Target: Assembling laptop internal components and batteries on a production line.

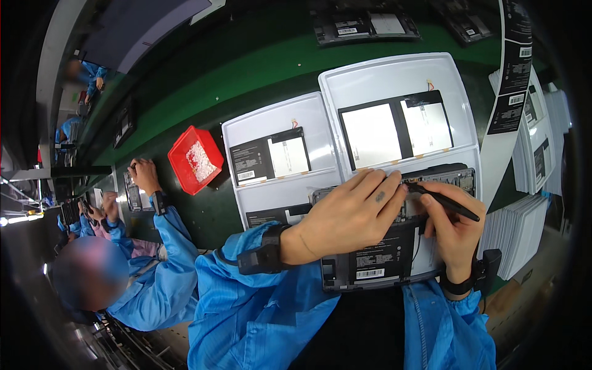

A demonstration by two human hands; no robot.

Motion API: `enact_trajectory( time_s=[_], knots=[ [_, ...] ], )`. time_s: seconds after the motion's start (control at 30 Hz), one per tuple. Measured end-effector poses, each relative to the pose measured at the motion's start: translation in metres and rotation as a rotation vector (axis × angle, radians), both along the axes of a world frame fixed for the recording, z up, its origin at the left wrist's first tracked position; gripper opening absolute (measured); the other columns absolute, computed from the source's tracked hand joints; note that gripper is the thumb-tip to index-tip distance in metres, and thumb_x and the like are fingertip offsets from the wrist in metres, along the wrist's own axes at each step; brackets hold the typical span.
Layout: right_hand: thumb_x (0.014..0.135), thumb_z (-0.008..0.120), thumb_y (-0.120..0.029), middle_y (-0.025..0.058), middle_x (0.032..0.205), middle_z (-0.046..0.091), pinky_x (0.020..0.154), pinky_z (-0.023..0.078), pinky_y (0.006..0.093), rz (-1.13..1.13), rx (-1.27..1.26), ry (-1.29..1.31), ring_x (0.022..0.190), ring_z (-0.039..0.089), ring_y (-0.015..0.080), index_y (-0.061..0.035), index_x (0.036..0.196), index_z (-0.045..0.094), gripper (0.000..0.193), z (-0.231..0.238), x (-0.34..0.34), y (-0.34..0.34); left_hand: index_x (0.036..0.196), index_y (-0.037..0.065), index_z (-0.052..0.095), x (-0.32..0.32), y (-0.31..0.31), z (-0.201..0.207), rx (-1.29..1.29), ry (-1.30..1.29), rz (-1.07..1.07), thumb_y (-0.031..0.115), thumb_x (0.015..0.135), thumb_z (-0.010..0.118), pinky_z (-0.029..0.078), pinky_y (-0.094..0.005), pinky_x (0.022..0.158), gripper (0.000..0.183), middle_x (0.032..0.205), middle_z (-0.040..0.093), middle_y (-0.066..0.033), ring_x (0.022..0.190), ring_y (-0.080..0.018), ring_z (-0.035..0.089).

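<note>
An opened tablet (336,269) lies in front of me, its circuit board and black-and-silver battery (376,256) exposed. My right hand (456,231) grips a slim black pen-shaped tool (453,205); its tip points at the board near the tablet's far edge. My left hand (345,216) reaches across the tablet from the left, fingers bent and pressed together close to the tool's tip. What lies under those fingertips is hidden. Beyond the hands, a white plastic tray (382,74) holds another flat battery (373,132).
A second white tray (259,123) with batteries stands to the left, beside a red bin (179,163) of small white pieces. Stacked white trays (515,237) and a hanging strip of black labels (509,111) are at the right. A co-worker's hand (146,176) works at the left.
</note>
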State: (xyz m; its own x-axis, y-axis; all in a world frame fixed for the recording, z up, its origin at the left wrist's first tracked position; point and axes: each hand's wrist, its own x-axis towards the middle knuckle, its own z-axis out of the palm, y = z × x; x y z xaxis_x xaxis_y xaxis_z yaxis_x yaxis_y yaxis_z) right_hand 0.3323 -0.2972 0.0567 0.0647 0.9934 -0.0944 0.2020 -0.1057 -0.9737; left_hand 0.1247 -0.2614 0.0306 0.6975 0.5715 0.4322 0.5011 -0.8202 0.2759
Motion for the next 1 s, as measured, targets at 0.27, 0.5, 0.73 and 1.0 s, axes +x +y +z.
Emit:
enact_trajectory(
  time_s=[0.27, 0.5, 0.73, 1.0],
  knots=[
    [0.087, 0.070, 0.006, 0.0100, 0.085, 0.071, 0.043, 0.041, 0.0179, -0.028, -0.022, 0.036, 0.053, 0.058, 0.0064, 0.0074, 0.105, 0.071, 0.018, -0.002, 0.005, -0.003, 0.106, -0.005, 0.068, 0.001, -0.003, -0.001, 0.035, 0.008, -0.003, 0.007, 0.077, 0.066, 0.058, -0.0374, 0.085, 0.032, 0.116, 0.064, -0.0185, 0.103, -0.0306, 0.064],
    [0.089, 0.070, 0.003, 0.0069, 0.075, 0.069, 0.041, 0.038, 0.0177, -0.042, 0.024, 0.009, 0.048, 0.055, 0.0053, 0.0068, 0.106, 0.071, 0.018, -0.003, 0.002, -0.007, 0.108, -0.004, 0.068, -0.003, -0.008, 0.003, 0.037, 0.004, -0.002, 0.004, 0.077, 0.067, 0.057, -0.0380, 0.087, 0.032, 0.117, 0.064, -0.0182, 0.107, -0.0323, 0.064],
    [0.091, 0.068, 0.001, 0.0053, 0.070, 0.066, 0.040, 0.035, 0.0184, -0.124, 0.020, 0.134, 0.046, 0.053, 0.0055, 0.0068, 0.106, 0.070, 0.016, -0.009, 0.010, -0.007, 0.127, -0.004, 0.060, -0.050, -0.048, 0.003, -0.598, -0.597, 0.751, 0.002, 0.087, 0.072, 0.056, -0.0320, 0.077, 0.043, 0.101, 0.069, -0.0124, 0.094, -0.0168, 0.068],
    [0.100, 0.053, -0.009, 0.0097, 0.081, 0.061, 0.038, 0.028, 0.0194, -0.260, 0.425, 0.337, 0.042, 0.039, 0.0049, 0.0066, 0.113, 0.057, 0.021, -0.004, 0.049, -0.021, 0.138, 0.000, 0.045, -0.065, -0.100, 0.004, -1.377, -1.120, 0.419, 0.008, 0.097, 0.065, 0.044, -0.0172, 0.063, 0.047, 0.096, 0.068, -0.0012, 0.078, -0.0012, 0.059]
  ],
)
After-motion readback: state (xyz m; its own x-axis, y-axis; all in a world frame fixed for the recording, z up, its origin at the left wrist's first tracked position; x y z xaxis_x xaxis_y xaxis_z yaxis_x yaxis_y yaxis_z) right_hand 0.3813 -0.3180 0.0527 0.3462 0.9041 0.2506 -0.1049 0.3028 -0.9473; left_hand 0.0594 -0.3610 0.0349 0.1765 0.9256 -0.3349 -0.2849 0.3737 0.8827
